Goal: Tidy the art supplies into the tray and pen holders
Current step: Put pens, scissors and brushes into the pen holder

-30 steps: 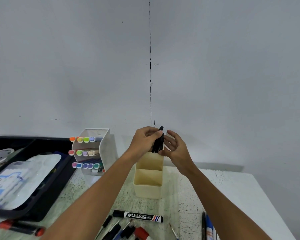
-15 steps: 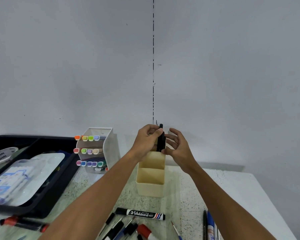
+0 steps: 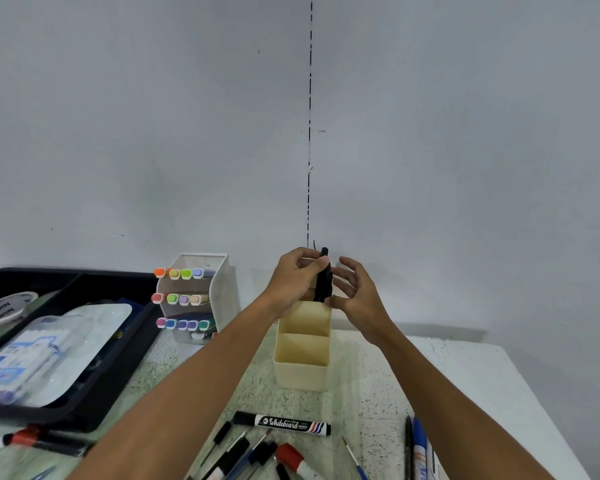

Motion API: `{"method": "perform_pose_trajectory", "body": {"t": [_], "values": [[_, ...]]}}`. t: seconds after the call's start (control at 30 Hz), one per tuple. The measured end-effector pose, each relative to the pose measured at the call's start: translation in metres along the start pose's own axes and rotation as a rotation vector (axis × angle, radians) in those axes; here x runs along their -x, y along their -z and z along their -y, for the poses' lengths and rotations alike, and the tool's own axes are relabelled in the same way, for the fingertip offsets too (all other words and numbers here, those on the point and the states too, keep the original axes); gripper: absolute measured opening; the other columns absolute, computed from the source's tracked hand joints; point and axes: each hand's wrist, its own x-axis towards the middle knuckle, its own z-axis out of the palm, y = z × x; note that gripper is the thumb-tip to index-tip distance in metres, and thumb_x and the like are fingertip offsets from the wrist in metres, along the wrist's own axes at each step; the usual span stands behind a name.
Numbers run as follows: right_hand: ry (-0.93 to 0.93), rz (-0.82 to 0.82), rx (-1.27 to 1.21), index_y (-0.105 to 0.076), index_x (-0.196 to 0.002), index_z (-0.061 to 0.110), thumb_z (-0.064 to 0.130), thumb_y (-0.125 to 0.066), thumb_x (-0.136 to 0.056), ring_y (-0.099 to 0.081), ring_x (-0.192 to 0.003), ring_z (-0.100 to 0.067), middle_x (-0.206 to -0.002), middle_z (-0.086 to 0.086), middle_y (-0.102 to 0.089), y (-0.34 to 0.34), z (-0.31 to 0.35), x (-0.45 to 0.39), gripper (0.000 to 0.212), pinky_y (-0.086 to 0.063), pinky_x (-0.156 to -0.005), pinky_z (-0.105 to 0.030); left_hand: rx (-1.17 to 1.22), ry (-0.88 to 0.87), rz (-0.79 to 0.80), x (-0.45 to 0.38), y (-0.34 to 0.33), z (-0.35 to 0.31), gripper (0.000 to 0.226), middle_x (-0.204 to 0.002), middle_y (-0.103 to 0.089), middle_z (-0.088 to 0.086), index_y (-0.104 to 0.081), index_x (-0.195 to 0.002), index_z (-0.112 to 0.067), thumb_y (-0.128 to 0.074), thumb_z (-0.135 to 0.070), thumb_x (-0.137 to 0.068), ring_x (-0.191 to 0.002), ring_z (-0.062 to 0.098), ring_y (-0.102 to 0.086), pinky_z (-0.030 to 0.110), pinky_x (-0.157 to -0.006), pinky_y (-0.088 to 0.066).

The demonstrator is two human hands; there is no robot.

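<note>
A: Head view, counts first. One cream plastic pen holder with two open compartments showing. One white slanted marker rack holding three rows of pastel-capped markers, four caps in each of the top two rows, about five in the bottom. One black plastic tray at left with a clear blister pack and a white round tape roll in it.

B: Loose pens?

A: One black whiteboard marker with white label, one red-and-black marker by the tray, one blue marker at right, plus a clump of pens and thin brushes at the bottom edge, too overlapped to count.

B: Surface, room?

A: White speckled tabletop against a plain grey wall with a dashed vertical seam.

B: Hands?

A: Left hand has fingers curled round a small bunch of black pens, held upright just above the holder's far compartment. Right hand is loosely spread, thumb tip touching the bunch's lower end, other fingers off it.
</note>
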Motion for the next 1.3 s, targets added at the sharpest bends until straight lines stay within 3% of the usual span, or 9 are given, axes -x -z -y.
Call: {"method": "perform_pose_trajectory", "body": {"t": [0.13, 0.33, 0.47, 0.67, 0.73, 0.93, 1.07, 1.2, 1.3], "values": [[0.006, -0.008, 0.028, -0.036, -0.141, 0.023, -0.014, -0.069, -0.075, -0.052, -0.124, -0.016, -0.131, 0.003, -0.052, -0.002, 0.003, 0.004, 0.082, -0.054, -0.078, -0.02, -0.053, -0.025, -0.026, 0.001, 0.001, 0.0, 0.021, -0.1, -0.068, 0.01, -0.064, -0.104, -0.013, -0.068, -0.026, -0.089, -0.086, 0.023, -0.072, 0.044, -0.07, -0.061], [0.003, -0.079, 0.065, -0.04, -0.139, 0.022, -0.004, -0.074, -0.077, -0.057, -0.117, -0.019, -0.13, -0.002, -0.053, -0.001, 0.008, 0.013, 0.076, -0.051, -0.086, -0.024, -0.186, -0.035, -0.058, 0.006, 0.005, -0.001, 0.03, -0.103, -0.067, 0.004, -0.062, -0.111, -0.02, -0.065, -0.04, -0.089, -0.097, 0.022, -0.066, 0.048, -0.084, -0.057], [0.002, -0.157, 0.069, -0.046, -0.134, 0.023, -0.002, -0.071, -0.081, -0.061, -0.108, -0.019, -0.124, -0.003, -0.056, 0.001, 0.01, 0.024, 0.064, -0.052, -0.088, -0.03, -0.277, -0.102, -0.09, 0.015, 0.012, -0.002, 0.033, -0.105, -0.062, -0.005, -0.057, -0.117, -0.024, -0.06, -0.045, -0.091, -0.098, 0.014, -0.063, 0.039, -0.089, -0.054], [-0.014, -0.236, 0.093, -0.054, -0.123, 0.021, -0.004, -0.061, -0.085, -0.065, -0.097, -0.026, -0.117, -0.009, -0.061, -0.003, 0.008, 0.041, 0.046, -0.055, -0.085, -0.041, -0.358, -0.216, -0.051, 0.038, 0.03, 0.01, 0.025, -0.108, -0.06, -0.002, -0.057, -0.114, -0.021, -0.064, -0.025, -0.091, -0.094, 0.012, -0.062, 0.011, -0.072, -0.05], [-0.02, -0.245, 0.115, -0.055, -0.122, 0.02, -0.003, -0.06, -0.086, -0.065, -0.096, -0.025, -0.116, -0.009, -0.061, -0.005, 0.007, 0.047, 0.043, -0.055, -0.083, -0.04, -0.423, -0.264, -0.034, 0.047, 0.036, 0.017, 0.024, -0.106, -0.061, -0.006, -0.059, -0.112, -0.02, -0.066, -0.022, -0.09, -0.096, 0.009, -0.061, 0.008, -0.071, -0.047], [0.0, -0.214, 0.282, -0.06, -0.114, 0.018, 0.0, -0.061, -0.086, -0.065, -0.084, -0.015, -0.107, -0.003, -0.065, -0.013, 0.004, 0.073, 0.034, -0.054, -0.077, -0.027, -0.658, -0.415, 0.104, 0.089, 0.049, 0.054, 0.029, -0.111, -0.061, -0.007, -0.062, -0.115, -0.016, -0.069, -0.02, -0.087, -0.105, 0.006, -0.055, 0.018, -0.088, -0.043], [-0.007, -0.122, 0.519, -0.067, -0.092, 0.019, 0.002, -0.064, -0.084, -0.06, -0.071, -0.005, -0.093, 0.005, -0.067, -0.013, -0.01, 0.107, 0.02, -0.045, -0.065, -0.008, -0.795, -0.513, 0.292, 0.131, 0.053, 0.088, 0.033, -0.116, -0.061, -0.006, -0.064, -0.114, -0.017, -0.064, -0.031, -0.084, -0.111, 0.006, -0.053, 0.021, -0.096, -0.042], [-0.12, -0.01, 0.822, -0.07, -0.097, 0.018, 0.011, -0.063, -0.087, -0.057, -0.073, -0.005, -0.095, 0.007, -0.066, -0.012, -0.029, 0.148, 0.014, -0.048, -0.072, -0.021, -0.952, -0.603, 0.404, 0.166, 0.057, 0.129, 0.033, -0.129, -0.06, -0.001, -0.068, -0.115, -0.018, -0.064, -0.031, -0.086, -0.131, 0.016, -0.045, 0.034, -0.114, -0.027], [-0.186, -0.043, 1.042, -0.071, -0.103, 0.019, 0.026, -0.063, -0.088, -0.058, -0.086, -0.011, -0.104, 0.004, -0.063, -0.01, -0.039, 0.177, 0.018, -0.045, -0.074, -0.026, -0.987, -0.615, 0.416, 0.181, 0.062, 0.145, 0.028, -0.133, -0.059, 0.0, -0.071, -0.112, -0.02, -0.061, -0.032, -0.089, -0.135, 0.021, -0.043, 0.045, -0.116, -0.024]]}}
